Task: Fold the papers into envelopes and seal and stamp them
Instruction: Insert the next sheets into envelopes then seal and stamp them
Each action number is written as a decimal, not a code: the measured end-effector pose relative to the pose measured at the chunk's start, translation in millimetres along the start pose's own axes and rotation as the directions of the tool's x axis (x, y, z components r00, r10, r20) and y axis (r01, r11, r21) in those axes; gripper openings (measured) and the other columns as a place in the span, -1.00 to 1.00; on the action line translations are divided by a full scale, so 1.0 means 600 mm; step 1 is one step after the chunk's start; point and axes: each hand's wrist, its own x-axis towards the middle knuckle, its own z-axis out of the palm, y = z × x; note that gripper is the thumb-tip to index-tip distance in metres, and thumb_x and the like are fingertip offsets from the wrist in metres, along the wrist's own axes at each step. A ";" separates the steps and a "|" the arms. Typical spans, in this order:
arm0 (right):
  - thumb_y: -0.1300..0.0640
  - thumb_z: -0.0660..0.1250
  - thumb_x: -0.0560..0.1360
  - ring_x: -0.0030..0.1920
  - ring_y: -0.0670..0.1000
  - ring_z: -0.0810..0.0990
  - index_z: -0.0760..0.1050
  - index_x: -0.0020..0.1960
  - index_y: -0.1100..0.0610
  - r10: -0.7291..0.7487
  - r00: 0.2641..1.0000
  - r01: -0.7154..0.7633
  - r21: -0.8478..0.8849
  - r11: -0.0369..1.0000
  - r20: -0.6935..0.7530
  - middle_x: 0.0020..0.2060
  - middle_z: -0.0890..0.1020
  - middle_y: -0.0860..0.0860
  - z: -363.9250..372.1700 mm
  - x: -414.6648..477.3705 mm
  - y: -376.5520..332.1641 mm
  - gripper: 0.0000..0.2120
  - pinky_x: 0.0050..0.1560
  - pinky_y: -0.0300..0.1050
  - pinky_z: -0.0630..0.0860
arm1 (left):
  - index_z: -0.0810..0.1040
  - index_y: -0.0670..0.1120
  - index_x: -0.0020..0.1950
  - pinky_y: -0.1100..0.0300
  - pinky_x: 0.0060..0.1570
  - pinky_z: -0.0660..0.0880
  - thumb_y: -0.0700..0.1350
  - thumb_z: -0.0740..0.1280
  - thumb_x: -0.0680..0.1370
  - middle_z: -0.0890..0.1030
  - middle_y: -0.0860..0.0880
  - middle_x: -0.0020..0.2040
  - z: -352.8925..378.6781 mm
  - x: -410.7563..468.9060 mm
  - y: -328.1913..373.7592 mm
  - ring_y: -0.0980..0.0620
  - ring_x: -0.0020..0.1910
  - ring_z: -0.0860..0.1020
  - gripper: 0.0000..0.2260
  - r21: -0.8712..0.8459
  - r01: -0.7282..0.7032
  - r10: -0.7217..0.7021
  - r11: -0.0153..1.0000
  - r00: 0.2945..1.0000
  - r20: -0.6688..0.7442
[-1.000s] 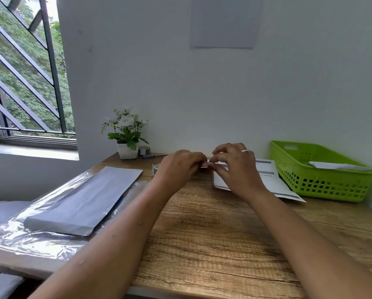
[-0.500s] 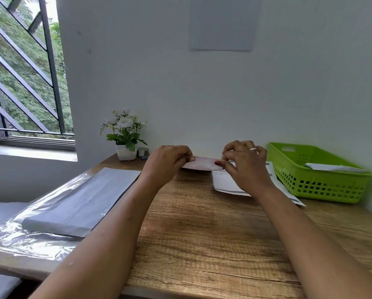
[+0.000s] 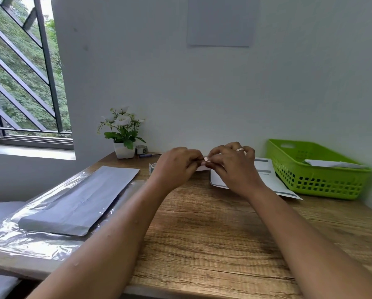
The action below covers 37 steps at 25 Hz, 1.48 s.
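Observation:
My left hand (image 3: 176,167) and my right hand (image 3: 232,167) meet at the far middle of the wooden table (image 3: 213,234), fingertips pinched together on a small pale pink folded paper (image 3: 202,167). Most of that paper is hidden behind my fingers. Under my right hand lies a white sheet with grey bars (image 3: 265,175). A tape roll (image 3: 152,167) peeks out just left of my left hand. A stack of grey paper (image 3: 81,199) rests on clear plastic wrap (image 3: 25,236) at the left.
A green plastic basket (image 3: 316,171) with a white folded paper inside stands at the right against the wall. A small potted plant (image 3: 122,134), a little roll and a pen sit at the back left corner. A window with bars is at the left.
Half a second ago my hands were apart with the pink paper stretched between them. Now they have come together again, pinching it at the middle.

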 end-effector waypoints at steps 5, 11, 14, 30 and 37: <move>-0.12 0.19 0.55 0.20 -0.06 0.37 0.61 0.03 -0.12 0.120 0.993 -0.120 0.048 0.992 0.000 0.10 0.57 -0.26 -0.006 0.004 0.019 -0.76 0.17 0.02 0.10 | 0.65 -0.05 -0.12 0.15 -0.16 0.52 -0.11 0.34 0.52 0.65 0.09 -0.24 -0.021 0.003 -0.030 0.13 -0.24 0.57 -0.90 -0.138 0.064 -0.068 0.988 0.997 -0.024; -0.15 0.17 0.55 0.18 -0.04 0.41 0.61 0.02 -0.12 0.139 0.990 -0.138 0.105 0.985 -0.002 0.09 0.60 -0.24 -0.004 0.009 0.012 -0.74 0.09 -0.02 0.13 | 0.61 -0.05 -0.18 0.20 -0.20 0.46 -0.12 0.37 0.51 0.67 0.05 -0.24 -0.026 0.004 -0.033 0.12 -0.25 0.58 -0.92 -0.197 0.125 -0.141 0.972 0.987 -0.073; -0.14 0.21 0.54 0.09 0.00 0.52 0.64 -0.01 -0.08 0.102 0.994 -0.099 0.063 0.993 -0.041 0.00 0.66 -0.17 -0.009 0.008 0.015 -0.74 0.03 -0.06 0.19 | 0.59 -0.06 -0.19 0.08 -0.17 0.54 -0.10 0.38 0.51 0.66 0.04 -0.25 -0.023 0.003 -0.031 0.06 -0.23 0.60 -0.91 -0.178 0.133 -0.154 0.975 0.982 -0.106; 0.28 0.20 0.55 -0.33 -0.14 0.31 0.49 -0.09 0.26 0.415 0.767 -0.136 0.508 0.850 -0.489 -0.32 0.47 0.03 -0.063 0.022 0.065 -0.89 -0.30 -0.17 0.19 | 0.31 -0.03 0.35 0.04 0.23 0.33 0.10 0.42 0.44 0.42 -0.06 0.33 -0.005 0.001 -0.045 -0.08 0.34 0.31 -0.44 -0.250 0.443 -0.494 0.861 0.846 -0.203; 0.19 0.19 0.59 -0.15 -0.03 0.50 0.52 0.00 0.07 0.739 0.674 -0.316 0.902 0.294 -0.005 -0.08 0.59 0.10 -0.050 0.019 0.101 -0.86 -0.10 -0.14 0.42 | 0.22 0.18 0.35 -0.03 0.01 0.56 -0.05 0.45 0.45 0.49 -0.01 0.15 -0.015 0.002 -0.036 -0.03 0.05 0.54 -0.42 -0.694 0.492 -0.660 0.525 0.751 0.033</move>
